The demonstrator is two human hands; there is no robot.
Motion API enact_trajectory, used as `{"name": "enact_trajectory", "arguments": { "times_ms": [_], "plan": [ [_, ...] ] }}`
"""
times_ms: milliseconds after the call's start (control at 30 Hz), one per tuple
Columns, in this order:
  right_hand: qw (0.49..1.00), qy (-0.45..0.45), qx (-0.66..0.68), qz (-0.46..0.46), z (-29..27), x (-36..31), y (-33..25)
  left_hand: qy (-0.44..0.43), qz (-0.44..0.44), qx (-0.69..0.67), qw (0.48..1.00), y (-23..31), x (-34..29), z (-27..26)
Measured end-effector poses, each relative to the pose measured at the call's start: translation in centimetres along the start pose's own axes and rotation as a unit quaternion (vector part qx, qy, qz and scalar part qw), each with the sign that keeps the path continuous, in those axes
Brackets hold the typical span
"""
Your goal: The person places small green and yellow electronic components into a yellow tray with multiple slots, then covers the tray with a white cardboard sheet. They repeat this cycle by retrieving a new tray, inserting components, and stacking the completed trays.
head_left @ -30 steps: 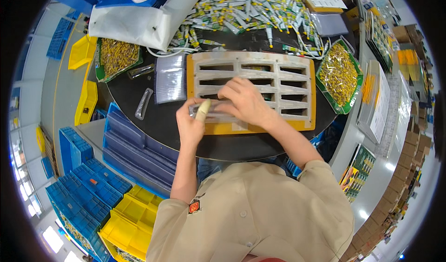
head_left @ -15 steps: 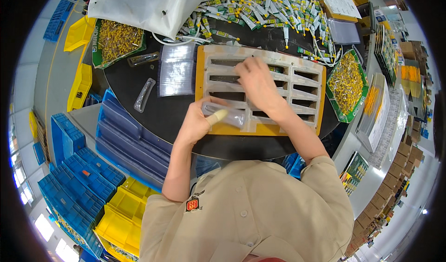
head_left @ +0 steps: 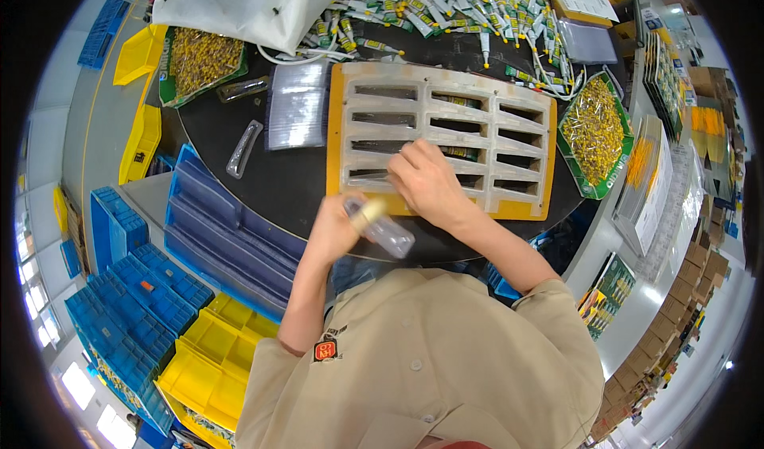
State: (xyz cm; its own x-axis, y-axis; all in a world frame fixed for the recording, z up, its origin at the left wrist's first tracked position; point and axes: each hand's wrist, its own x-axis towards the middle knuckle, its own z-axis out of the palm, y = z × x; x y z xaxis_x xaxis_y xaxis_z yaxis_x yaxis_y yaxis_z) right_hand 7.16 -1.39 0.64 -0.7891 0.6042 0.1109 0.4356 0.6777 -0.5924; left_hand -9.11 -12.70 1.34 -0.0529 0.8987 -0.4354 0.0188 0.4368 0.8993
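Black and round-edged, the worktable (head_left: 278, 194) stands in a bright workroom with cardboard boxes (head_left: 670, 302) lined up along the far right. At its near side the left hand (head_left: 333, 225) grips a clear plastic shell (head_left: 390, 237), which sticks out toward the person's shirt (head_left: 446, 330), just off the near edge of a slotted frame. A pale yellow cover (head_left: 368, 214) sits on the thumb that presses on the shell; blur hides whether it is one shell or several stacked.

The right hand (head_left: 430, 180) is over the lower left slots of the slotted frame (head_left: 488, 143), its fingers curled and bunched close together; I cannot tell whether they hold anything. Grey on a yellow board (head_left: 521, 209), the frame has three columns of four slots, and small tubes show in some of the middle ones.

Left of the frame are a stack of clear sheets (head_left: 298, 107) and a loose shell (head_left: 244, 149). Behind it spreads a large heap of yellow-capped tubes (head_left: 446, 11). Green boxes full of small yellow pieces stand at the left (head_left: 166, 89) and right (head_left: 617, 161). Further out, on the left, are blue crates (head_left: 127, 314) and yellow bins (head_left: 215, 361).
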Motion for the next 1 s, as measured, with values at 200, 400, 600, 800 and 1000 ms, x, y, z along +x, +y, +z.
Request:
{"name": "enact_trajectory", "arguments": {
  "times_ms": [200, 400, 600, 800, 1000],
  "plan": [
    [0.976, -0.023, 0.214, -0.019, -2.7, -1.3, 2.6, 0.083, 0.015, 0.054, 0.995, 3.6, 3.1, 1.2],
    [0.988, 0.102, -0.119, 0.003, -8.8, 2.6, 9.8, -0.121, 0.069, 0.034, 0.990, 4.4, 7.8, 3.4],
    [0.973, -0.096, 0.187, 0.097, -8.4, 0.2, 8.5, 0.048, -0.056, 0.031, 0.997, 4.6, 8.5, 4.4],
    [0.983, 0.158, -0.091, 0.028, -7.7, -1.0, 7.2, -0.020, 0.056, 0.023, 0.998, 3.2, 6.4, 5.3],
    [0.995, 0.066, -0.062, 0.037, -6.8, -2.9, 5.5, -0.099, 0.036, -0.030, 0.994, 1.7, 4.6, 5.7]
  ]
}}
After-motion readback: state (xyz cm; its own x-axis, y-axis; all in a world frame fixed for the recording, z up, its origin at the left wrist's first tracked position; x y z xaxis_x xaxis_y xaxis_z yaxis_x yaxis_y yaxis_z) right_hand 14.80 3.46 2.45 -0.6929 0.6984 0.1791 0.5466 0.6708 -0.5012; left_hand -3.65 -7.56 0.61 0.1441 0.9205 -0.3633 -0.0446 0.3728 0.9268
